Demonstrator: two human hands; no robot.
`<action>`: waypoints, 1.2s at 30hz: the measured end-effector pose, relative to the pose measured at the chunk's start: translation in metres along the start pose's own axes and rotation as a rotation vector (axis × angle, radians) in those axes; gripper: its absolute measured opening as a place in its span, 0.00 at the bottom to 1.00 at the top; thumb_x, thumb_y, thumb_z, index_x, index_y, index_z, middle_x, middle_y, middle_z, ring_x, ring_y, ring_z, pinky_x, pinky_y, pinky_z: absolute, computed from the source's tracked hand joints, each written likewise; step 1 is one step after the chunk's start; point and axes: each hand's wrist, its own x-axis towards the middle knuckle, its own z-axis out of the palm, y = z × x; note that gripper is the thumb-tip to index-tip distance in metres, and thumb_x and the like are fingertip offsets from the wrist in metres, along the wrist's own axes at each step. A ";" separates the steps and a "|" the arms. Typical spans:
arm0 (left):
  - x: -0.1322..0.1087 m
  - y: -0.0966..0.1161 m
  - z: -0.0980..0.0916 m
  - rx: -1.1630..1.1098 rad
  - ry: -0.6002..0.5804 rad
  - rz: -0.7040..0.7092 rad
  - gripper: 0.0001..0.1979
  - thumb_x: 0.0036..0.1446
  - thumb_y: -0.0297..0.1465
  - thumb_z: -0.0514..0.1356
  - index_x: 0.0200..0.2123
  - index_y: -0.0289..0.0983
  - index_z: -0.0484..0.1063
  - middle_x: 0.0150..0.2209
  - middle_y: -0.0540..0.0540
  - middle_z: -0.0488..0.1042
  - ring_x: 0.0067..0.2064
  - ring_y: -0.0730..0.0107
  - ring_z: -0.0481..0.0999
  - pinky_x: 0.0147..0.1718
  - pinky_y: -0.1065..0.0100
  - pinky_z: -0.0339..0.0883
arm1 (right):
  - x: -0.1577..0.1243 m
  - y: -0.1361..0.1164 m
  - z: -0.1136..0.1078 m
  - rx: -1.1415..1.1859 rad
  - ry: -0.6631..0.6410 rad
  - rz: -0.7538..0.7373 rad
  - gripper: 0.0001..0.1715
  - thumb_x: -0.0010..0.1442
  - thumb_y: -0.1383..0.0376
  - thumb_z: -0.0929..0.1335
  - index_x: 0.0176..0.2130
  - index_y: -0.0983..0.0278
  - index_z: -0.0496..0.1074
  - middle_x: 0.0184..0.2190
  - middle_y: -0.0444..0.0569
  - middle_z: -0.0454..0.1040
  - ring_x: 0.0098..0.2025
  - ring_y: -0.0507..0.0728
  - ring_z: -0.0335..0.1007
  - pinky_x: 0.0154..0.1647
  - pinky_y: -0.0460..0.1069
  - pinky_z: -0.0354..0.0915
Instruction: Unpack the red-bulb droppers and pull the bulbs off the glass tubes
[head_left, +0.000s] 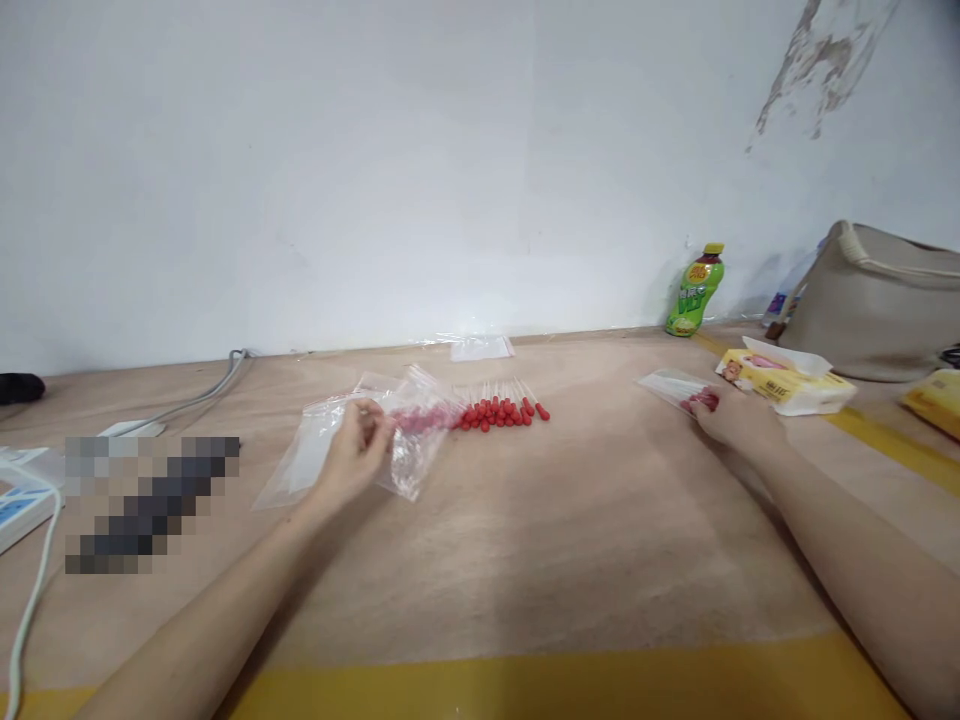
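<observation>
A pale wall (375,180) with one peeling patch is set behind a wood-patterned tabletop (465,570). At its middle, red-tipped sticks (504,411) are heaped loosely, their thin whitish stems pointed toward the wall and their glossy, rounded heads crowded too closely to be counted. Just left of them, a crumpled clear bag (409,475) is pinched by the narrowed fingers of the left hand (361,440); more red heads are seen through its plastic, though whether they are held inside or covered cannot be told. Beside it, flat clear plastic (304,455) is spread. On the right, one clear bag (660,383) with red heads at its near end is covered by the right hand (739,415), whose grip cannot be made out. One green bottle (694,292) and two yellow tissue packs (787,385) are also seen.
</observation>
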 end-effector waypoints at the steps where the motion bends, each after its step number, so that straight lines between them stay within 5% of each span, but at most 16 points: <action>1: 0.006 -0.008 -0.010 0.018 0.109 -0.014 0.14 0.54 0.36 0.53 0.42 0.40 0.53 0.27 0.55 0.63 0.22 0.77 0.65 0.21 0.75 0.59 | 0.002 0.001 0.001 0.004 -0.049 -0.010 0.17 0.55 0.60 0.61 0.37 0.68 0.73 0.36 0.62 0.70 0.38 0.62 0.67 0.33 0.52 0.58; 3: 0.017 -0.024 -0.031 0.151 0.199 -0.114 0.14 0.53 0.34 0.51 0.44 0.40 0.56 0.34 0.50 0.65 0.25 0.75 0.68 0.21 0.74 0.61 | 0.002 -0.002 0.000 0.003 -0.107 0.004 0.17 0.54 0.63 0.62 0.39 0.69 0.72 0.36 0.61 0.70 0.39 0.62 0.67 0.33 0.52 0.59; 6: 0.024 -0.047 -0.059 0.616 0.140 -0.371 0.14 0.51 0.28 0.47 0.41 0.38 0.65 0.34 0.46 0.68 0.26 0.71 0.70 0.25 0.70 0.63 | -0.001 -0.011 -0.003 -0.023 -0.095 0.035 0.19 0.52 0.64 0.62 0.42 0.70 0.71 0.43 0.65 0.66 0.44 0.67 0.64 0.36 0.55 0.59; 11: 0.021 -0.064 -0.072 0.787 0.046 -0.458 0.12 0.46 0.26 0.54 0.34 0.36 0.73 0.32 0.41 0.69 0.35 0.57 0.71 0.37 0.60 0.63 | -0.008 -0.020 -0.002 -0.060 -0.004 0.024 0.17 0.55 0.69 0.58 0.42 0.73 0.69 0.44 0.67 0.65 0.45 0.69 0.63 0.38 0.58 0.57; 13: 0.018 -0.065 -0.070 0.842 0.058 -0.442 0.12 0.46 0.29 0.56 0.36 0.37 0.73 0.36 0.39 0.68 0.43 0.50 0.68 0.43 0.54 0.59 | -0.010 -0.021 0.000 -0.056 -0.002 0.024 0.17 0.55 0.71 0.58 0.43 0.74 0.68 0.43 0.68 0.65 0.44 0.69 0.65 0.35 0.57 0.58; 16: 0.015 -0.061 -0.062 0.983 0.257 -0.332 0.15 0.50 0.35 0.55 0.41 0.38 0.71 0.49 0.35 0.61 0.53 0.42 0.58 0.47 0.48 0.53 | -0.011 -0.018 0.000 -0.023 0.050 0.031 0.16 0.54 0.71 0.59 0.43 0.75 0.66 0.42 0.70 0.64 0.42 0.70 0.66 0.31 0.56 0.57; 19: 0.014 -0.051 -0.052 1.037 0.464 -0.170 0.16 0.53 0.38 0.54 0.43 0.39 0.70 0.55 0.36 0.54 0.54 0.42 0.54 0.48 0.47 0.51 | -0.010 -0.018 -0.005 0.125 0.195 0.065 0.15 0.57 0.66 0.59 0.41 0.74 0.65 0.42 0.72 0.64 0.40 0.70 0.67 0.28 0.56 0.56; 22: 0.012 -0.036 -0.040 0.992 0.515 -0.025 0.15 0.54 0.39 0.54 0.42 0.39 0.71 0.56 0.38 0.54 0.55 0.44 0.53 0.49 0.48 0.50 | -0.012 -0.032 -0.013 0.324 0.339 0.032 0.13 0.58 0.63 0.58 0.38 0.70 0.63 0.41 0.70 0.65 0.41 0.68 0.67 0.30 0.56 0.58; 26: 0.005 -0.015 -0.017 0.885 0.443 0.167 0.14 0.54 0.38 0.54 0.41 0.39 0.70 0.55 0.38 0.55 0.55 0.49 0.55 0.50 0.50 0.48 | -0.041 -0.076 -0.026 0.604 0.360 -0.163 0.08 0.61 0.64 0.55 0.38 0.65 0.57 0.36 0.55 0.69 0.28 0.54 0.69 0.27 0.50 0.62; 29: -0.006 -0.002 0.004 0.784 0.373 0.319 0.12 0.55 0.37 0.55 0.39 0.38 0.70 0.53 0.39 0.57 0.55 0.52 0.56 0.52 0.51 0.49 | -0.086 -0.113 -0.034 0.877 0.300 -0.430 0.06 0.62 0.63 0.56 0.37 0.63 0.57 0.37 0.52 0.69 0.27 0.52 0.68 0.24 0.47 0.63; 36: -0.035 0.029 0.043 0.478 0.000 0.434 0.11 0.59 0.31 0.50 0.44 0.38 0.66 0.52 0.41 0.60 0.55 0.60 0.58 0.54 0.55 0.53 | -0.161 -0.157 -0.030 0.597 0.339 -1.039 0.07 0.61 0.70 0.58 0.32 0.64 0.62 0.29 0.49 0.70 0.25 0.51 0.64 0.25 0.46 0.60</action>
